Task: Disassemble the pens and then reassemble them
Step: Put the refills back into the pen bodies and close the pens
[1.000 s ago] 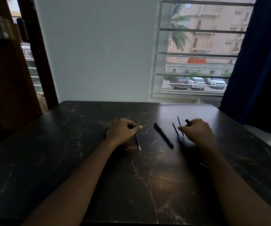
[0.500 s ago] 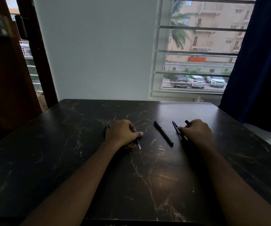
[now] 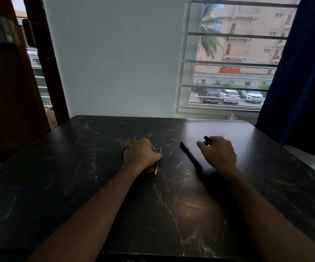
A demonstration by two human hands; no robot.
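My left hand rests curled on the dark table, thumb pressed on a thin pen refill that sticks out both ways beside it. A dark pen part shows just left of that hand. One whole black pen lies slanted between my hands, touching neither. My right hand is curled over the table to the right of it, with a short black pen piece poking out above its fingers. The thin parts that lay by this hand are hidden under it.
The table's far edge meets a white wall and a barred window. A dark blue curtain hangs at the right and a brown door frame stands at the left.
My right hand has slid left over the two thin parts beside it, and they no longer show. My left hand has closed its thumb down on the refill. The black pen has not moved.
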